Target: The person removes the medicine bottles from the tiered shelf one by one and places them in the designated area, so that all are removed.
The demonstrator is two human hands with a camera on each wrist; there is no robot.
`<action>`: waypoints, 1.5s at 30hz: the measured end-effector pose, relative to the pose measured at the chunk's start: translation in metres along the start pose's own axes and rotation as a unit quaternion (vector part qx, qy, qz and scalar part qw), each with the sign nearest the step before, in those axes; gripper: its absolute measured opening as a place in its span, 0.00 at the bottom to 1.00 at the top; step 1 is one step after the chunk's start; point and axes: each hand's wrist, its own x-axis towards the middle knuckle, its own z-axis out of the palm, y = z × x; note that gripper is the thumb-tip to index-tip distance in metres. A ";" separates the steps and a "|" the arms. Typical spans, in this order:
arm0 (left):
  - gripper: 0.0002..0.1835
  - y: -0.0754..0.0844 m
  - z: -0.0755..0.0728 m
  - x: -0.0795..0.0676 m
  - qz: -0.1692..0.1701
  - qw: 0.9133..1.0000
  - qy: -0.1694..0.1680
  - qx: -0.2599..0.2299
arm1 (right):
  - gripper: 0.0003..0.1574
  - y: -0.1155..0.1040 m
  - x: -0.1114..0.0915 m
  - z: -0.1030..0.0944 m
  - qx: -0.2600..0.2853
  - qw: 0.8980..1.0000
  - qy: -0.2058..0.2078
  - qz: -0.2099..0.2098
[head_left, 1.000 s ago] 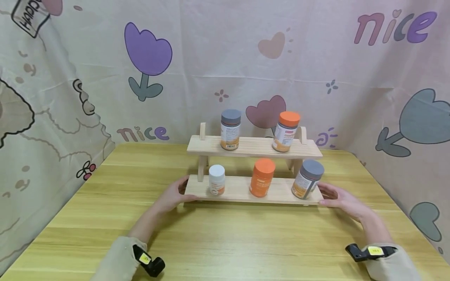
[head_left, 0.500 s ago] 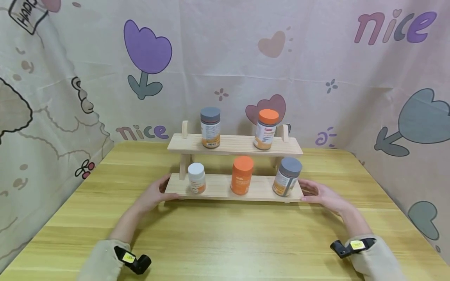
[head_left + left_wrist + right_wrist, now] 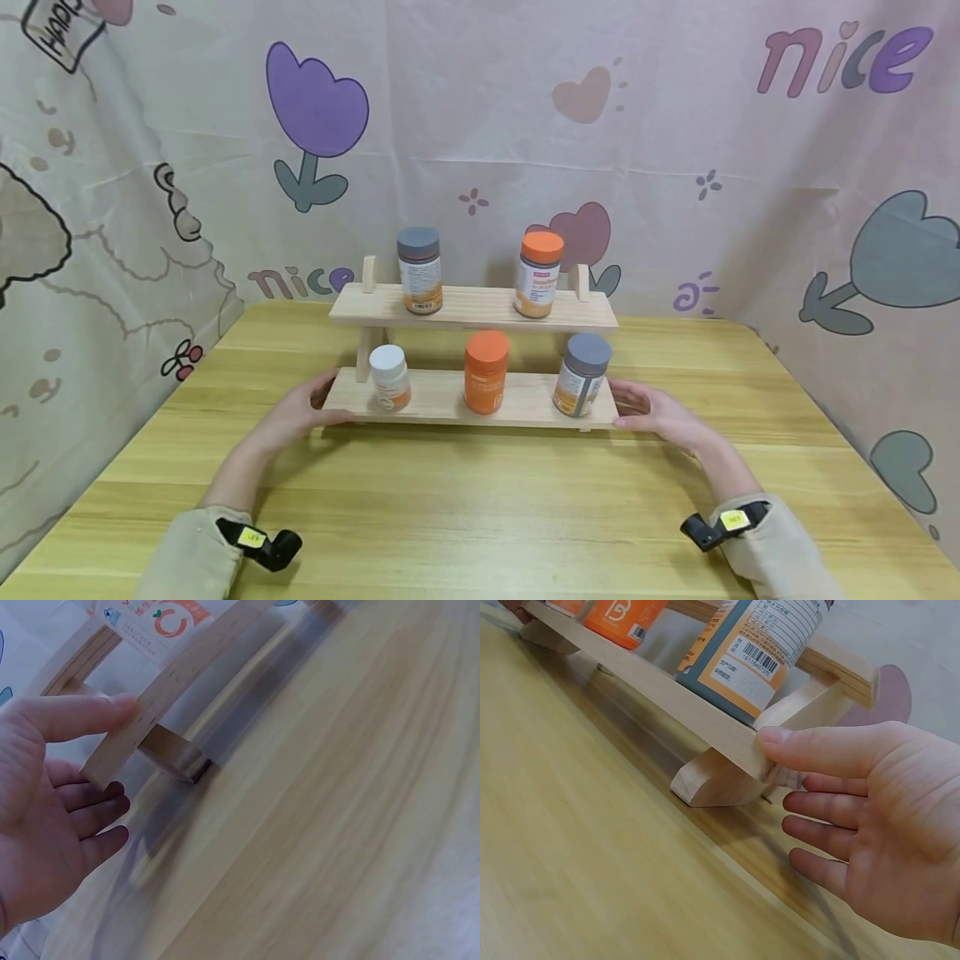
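Note:
A two-tier wooden display shelf [image 3: 450, 417] stands on the table with bottles on both boards. My left hand [image 3: 294, 414] holds the left end of its lower board, thumb at the front edge and fingers around the end. At the opposite end, my right hand [image 3: 663, 414] grips the board the same way; the right wrist view shows the thumb [image 3: 817, 750] against its corner. The lower board carries a white bottle [image 3: 391, 379], an orange bottle [image 3: 486, 373] and a grey-capped bottle [image 3: 582, 377]. Above stand another grey-capped bottle [image 3: 420, 271] and an orange-capped bottle [image 3: 538, 275].
The wood-grain table [image 3: 480, 508] extends in front of the shelf and to both sides. A printed cloth [image 3: 465, 100] hangs behind the table and along its sides. Black wrist cameras [image 3: 258, 543] are strapped over both sleeves.
Both hands have slid the shelf left across the table, with all its bottles riding along upright. The shift over the last half second is smaller than the one before.

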 end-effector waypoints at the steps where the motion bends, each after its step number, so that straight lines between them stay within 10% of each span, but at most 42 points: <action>1: 0.49 -0.001 -0.001 0.000 -0.001 1.000 -0.001 -0.002 | 0.46 0.000 0.001 0.001 0.001 1.000 -0.001 -0.002; 30: 0.51 -0.021 -0.024 0.000 -0.031 0.999 0.023 -0.025 | 0.46 -0.014 0.029 0.029 0.005 1.000 0.006 -0.005; 45: 0.47 -0.025 -0.028 0.000 -0.029 0.995 0.014 -0.099 | 0.42 -0.056 0.030 -0.005 0.003 0.992 0.126 -0.007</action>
